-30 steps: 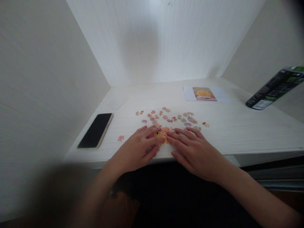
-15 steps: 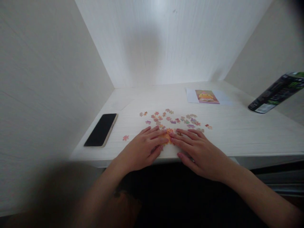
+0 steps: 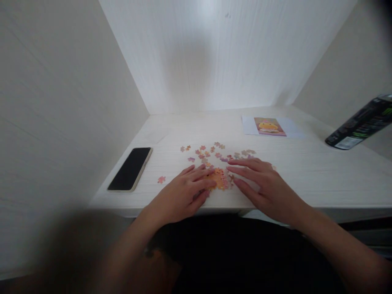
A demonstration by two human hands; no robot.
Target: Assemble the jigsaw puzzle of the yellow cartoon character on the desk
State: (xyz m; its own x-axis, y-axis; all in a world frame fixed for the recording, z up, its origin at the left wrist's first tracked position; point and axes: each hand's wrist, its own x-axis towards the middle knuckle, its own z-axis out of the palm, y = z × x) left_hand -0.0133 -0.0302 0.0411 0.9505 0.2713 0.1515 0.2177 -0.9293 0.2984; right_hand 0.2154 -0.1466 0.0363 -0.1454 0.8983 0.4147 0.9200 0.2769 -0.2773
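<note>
1. We have the joined patch of puzzle pieces [image 3: 219,179] near the front edge of the desk [image 3: 330,179], between our two hands, probably because both can reach it there without stretching.
2. Our left hand [image 3: 183,192] lies over the patch's left part, seemingly to steady it; a light press would keep the small joints from slipping apart.
3. We have the loose pieces [image 3: 201,157] scattered just beyond the patch, which leaves them within easy reach; one pink piece [image 3: 161,179] lies by itself to the left.
4. The picture card [image 3: 270,126] rests face up on white paper [image 3: 294,127] farther back, where we can look at it past our hands. The phone [image 3: 128,169] lies at the left and the tall can [image 3: 358,124] stands at the right, both well apart from the pieces.
5. Our left palm faces down, fingers extended and a little apart, the thumb lower, near the desk's edge. They clamp on nothing that we can see.
6. Our right hand [image 3: 269,188] reaches in from the right, wrist low, with fingers spread and thumb apart from them. Its tips are beside the patch's right side; we cannot tell whether they touch a piece.
</note>
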